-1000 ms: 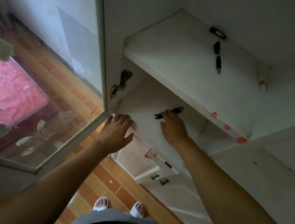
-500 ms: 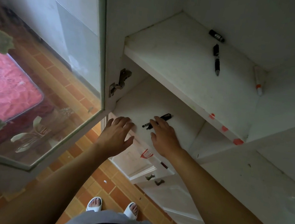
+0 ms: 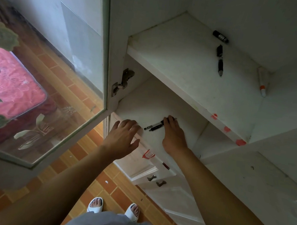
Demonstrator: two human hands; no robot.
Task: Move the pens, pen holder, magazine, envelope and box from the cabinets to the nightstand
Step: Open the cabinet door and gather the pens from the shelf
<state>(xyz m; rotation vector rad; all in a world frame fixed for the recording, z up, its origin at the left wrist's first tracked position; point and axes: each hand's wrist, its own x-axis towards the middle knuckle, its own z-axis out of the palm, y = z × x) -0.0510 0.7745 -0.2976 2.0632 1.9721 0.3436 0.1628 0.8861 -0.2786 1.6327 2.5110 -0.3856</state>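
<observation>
pens (image 3: 154, 127) half hidden under right hand's (image 3: 173, 135) curled fingers; left hand (image 3: 122, 137) spread empty.

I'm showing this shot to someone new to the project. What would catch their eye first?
Probably the two bare hands at the lower cabinet shelf: the right hand lies over black pens, the left hand spread open beside them. Next, the upper shelf with more pens, and the open glass door at left.

Right hand (image 3: 174, 133) on two black pens (image 3: 154, 127) (lower shelf (image 3: 185, 120)), left hand (image 3: 122, 139) spread beside them
</observation>
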